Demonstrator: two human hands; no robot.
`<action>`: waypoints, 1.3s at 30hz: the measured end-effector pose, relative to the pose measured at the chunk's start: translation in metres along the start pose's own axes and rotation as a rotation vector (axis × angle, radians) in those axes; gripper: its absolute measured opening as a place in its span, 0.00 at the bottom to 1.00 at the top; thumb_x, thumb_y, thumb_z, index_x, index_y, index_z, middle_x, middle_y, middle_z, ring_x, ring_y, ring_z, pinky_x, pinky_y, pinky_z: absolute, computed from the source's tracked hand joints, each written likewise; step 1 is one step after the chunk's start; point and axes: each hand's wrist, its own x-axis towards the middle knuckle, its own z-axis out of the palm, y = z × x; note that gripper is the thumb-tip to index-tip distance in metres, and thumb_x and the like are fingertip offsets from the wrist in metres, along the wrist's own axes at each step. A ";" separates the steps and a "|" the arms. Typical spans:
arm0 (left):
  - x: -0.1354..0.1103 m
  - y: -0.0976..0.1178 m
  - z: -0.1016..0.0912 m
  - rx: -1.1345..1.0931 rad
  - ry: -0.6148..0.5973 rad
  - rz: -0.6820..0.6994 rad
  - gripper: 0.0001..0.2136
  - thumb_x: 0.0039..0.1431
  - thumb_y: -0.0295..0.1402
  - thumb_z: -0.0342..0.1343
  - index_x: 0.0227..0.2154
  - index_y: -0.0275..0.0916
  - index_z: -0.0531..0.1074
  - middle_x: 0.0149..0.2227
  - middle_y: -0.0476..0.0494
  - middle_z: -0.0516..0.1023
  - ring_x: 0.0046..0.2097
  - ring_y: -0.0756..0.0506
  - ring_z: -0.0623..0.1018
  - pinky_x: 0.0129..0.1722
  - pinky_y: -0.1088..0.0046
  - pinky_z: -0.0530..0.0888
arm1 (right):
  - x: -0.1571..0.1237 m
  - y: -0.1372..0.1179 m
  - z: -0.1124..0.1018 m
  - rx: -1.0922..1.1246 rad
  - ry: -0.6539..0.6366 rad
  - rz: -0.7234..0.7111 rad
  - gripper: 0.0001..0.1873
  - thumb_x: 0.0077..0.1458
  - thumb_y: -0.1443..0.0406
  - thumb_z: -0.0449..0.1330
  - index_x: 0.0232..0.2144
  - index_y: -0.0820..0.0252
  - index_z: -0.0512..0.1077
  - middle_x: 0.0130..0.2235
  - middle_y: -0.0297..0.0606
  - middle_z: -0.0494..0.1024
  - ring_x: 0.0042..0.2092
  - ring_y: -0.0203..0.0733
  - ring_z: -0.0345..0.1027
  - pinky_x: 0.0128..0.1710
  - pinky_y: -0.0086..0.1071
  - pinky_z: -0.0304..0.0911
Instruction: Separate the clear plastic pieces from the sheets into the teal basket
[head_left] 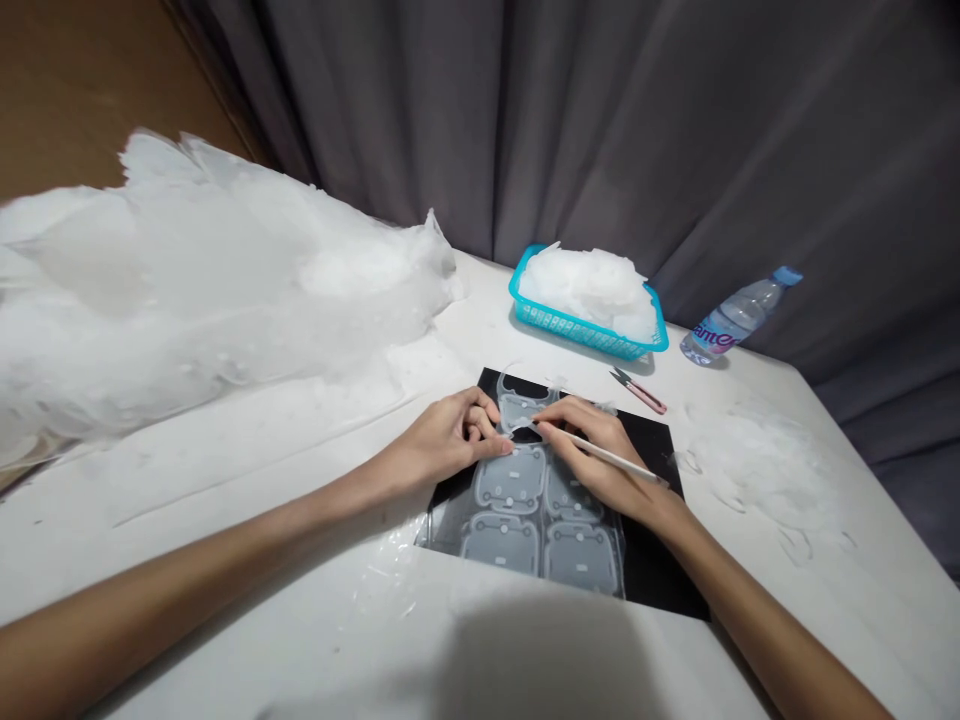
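Note:
A translucent plastic sheet with rounded rectangular panels (510, 485) lies on a black mat (652, 560) in front of me. My right hand (600, 450) is closed round a slim white pen-like tool (619, 461); its tip meets the sheet's upper part, and its exact kind is unclear. On the left edge of the same part, my left hand (469, 435) pinches a thin whitish bit of the film, its thumb and fingertips close to the tool's tip. Loose curved film trimmings (514, 375) stick out at the top of the sheet.
A large heap of white translucent plastic (225, 290) covers the table's left side. Behind the mat stand a turquoise basket (585, 335) of white pieces, pink-handled thread snips (639, 391) and a water bottle (739, 318). Film scraps (780, 475) lie at right. A grey curtain (600, 120) hangs behind.

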 end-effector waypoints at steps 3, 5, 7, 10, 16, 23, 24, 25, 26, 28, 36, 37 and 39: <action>-0.001 0.008 -0.001 -0.012 -0.003 -0.009 0.21 0.54 0.42 0.72 0.41 0.38 0.68 0.26 0.52 0.77 0.29 0.49 0.74 0.31 0.71 0.67 | -0.006 -0.005 -0.002 -0.020 -0.015 -0.076 0.08 0.71 0.64 0.58 0.47 0.56 0.77 0.45 0.40 0.81 0.48 0.43 0.75 0.51 0.37 0.68; -0.001 0.015 0.000 -0.003 -0.003 -0.006 0.21 0.54 0.42 0.72 0.41 0.38 0.69 0.28 0.52 0.77 0.30 0.49 0.74 0.31 0.71 0.66 | -0.008 -0.007 -0.004 -0.031 0.000 -0.126 0.09 0.71 0.65 0.58 0.48 0.57 0.77 0.46 0.41 0.80 0.48 0.43 0.74 0.51 0.37 0.68; -0.002 0.019 0.002 -0.019 -0.023 0.001 0.19 0.55 0.42 0.71 0.40 0.36 0.71 0.30 0.50 0.77 0.32 0.49 0.74 0.32 0.71 0.66 | -0.009 -0.008 -0.006 -0.038 0.014 -0.171 0.09 0.70 0.66 0.58 0.50 0.58 0.76 0.46 0.42 0.80 0.48 0.42 0.74 0.51 0.36 0.68; -0.003 0.021 0.003 -0.115 -0.075 -0.021 0.17 0.58 0.41 0.69 0.41 0.35 0.73 0.32 0.48 0.78 0.32 0.49 0.74 0.32 0.71 0.65 | -0.010 -0.008 -0.008 -0.038 0.005 -0.200 0.10 0.70 0.66 0.58 0.50 0.58 0.76 0.46 0.42 0.80 0.48 0.43 0.74 0.51 0.37 0.69; -0.005 0.025 0.001 -0.180 -0.103 -0.058 0.16 0.57 0.38 0.70 0.42 0.33 0.76 0.32 0.47 0.79 0.35 0.47 0.77 0.37 0.69 0.70 | -0.012 -0.011 -0.013 0.006 -0.032 -0.141 0.11 0.70 0.64 0.59 0.51 0.55 0.77 0.46 0.41 0.81 0.48 0.43 0.75 0.51 0.38 0.71; -0.007 0.027 0.002 -0.116 -0.127 0.025 0.17 0.59 0.39 0.69 0.46 0.36 0.75 0.35 0.46 0.81 0.40 0.44 0.78 0.42 0.66 0.72 | -0.013 -0.017 -0.019 0.011 -0.042 -0.097 0.11 0.70 0.63 0.59 0.51 0.53 0.77 0.46 0.41 0.81 0.45 0.43 0.76 0.49 0.38 0.72; -0.007 0.026 0.002 -0.105 -0.120 0.041 0.17 0.59 0.39 0.69 0.46 0.36 0.75 0.35 0.46 0.81 0.40 0.44 0.78 0.43 0.66 0.72 | -0.012 -0.018 -0.020 0.010 -0.046 -0.095 0.11 0.70 0.63 0.59 0.51 0.53 0.78 0.46 0.41 0.80 0.45 0.43 0.76 0.48 0.38 0.72; -0.007 0.026 0.002 -0.098 -0.118 0.050 0.17 0.59 0.39 0.69 0.45 0.37 0.75 0.35 0.46 0.80 0.40 0.44 0.78 0.43 0.66 0.72 | -0.012 -0.019 -0.021 0.012 -0.049 -0.097 0.11 0.70 0.62 0.59 0.51 0.53 0.78 0.46 0.40 0.80 0.45 0.43 0.76 0.48 0.37 0.72; -0.008 0.026 0.002 -0.096 -0.119 0.058 0.16 0.59 0.39 0.69 0.45 0.37 0.75 0.35 0.47 0.80 0.40 0.44 0.78 0.43 0.66 0.71 | -0.012 -0.020 -0.022 0.015 -0.050 -0.101 0.11 0.70 0.63 0.59 0.51 0.53 0.78 0.46 0.40 0.80 0.44 0.42 0.76 0.48 0.37 0.72; -0.008 0.028 0.003 -0.105 -0.121 0.078 0.15 0.59 0.38 0.69 0.46 0.38 0.76 0.35 0.48 0.79 0.41 0.45 0.78 0.44 0.66 0.71 | -0.012 -0.022 -0.025 0.020 -0.058 -0.115 0.11 0.70 0.63 0.59 0.51 0.53 0.78 0.45 0.40 0.80 0.45 0.42 0.76 0.48 0.36 0.71; -0.012 0.034 0.005 -0.103 -0.137 0.143 0.15 0.60 0.35 0.68 0.48 0.39 0.75 0.38 0.46 0.79 0.41 0.45 0.77 0.45 0.65 0.73 | -0.015 -0.028 -0.034 0.000 -0.125 -0.150 0.12 0.70 0.63 0.58 0.52 0.53 0.76 0.48 0.43 0.80 0.48 0.45 0.76 0.50 0.39 0.72; -0.012 0.034 0.005 -0.102 -0.138 0.146 0.15 0.60 0.35 0.68 0.48 0.39 0.75 0.38 0.46 0.79 0.41 0.45 0.77 0.45 0.65 0.73 | -0.015 -0.028 -0.035 0.000 -0.130 -0.151 0.12 0.70 0.63 0.59 0.53 0.53 0.76 0.48 0.43 0.80 0.48 0.45 0.76 0.49 0.39 0.72; -0.012 0.033 0.005 -0.097 -0.145 0.146 0.15 0.61 0.36 0.67 0.48 0.40 0.75 0.39 0.45 0.79 0.41 0.45 0.77 0.44 0.66 0.72 | -0.015 -0.029 -0.036 0.006 -0.140 -0.143 0.12 0.70 0.62 0.59 0.52 0.53 0.75 0.48 0.43 0.80 0.46 0.45 0.76 0.48 0.39 0.72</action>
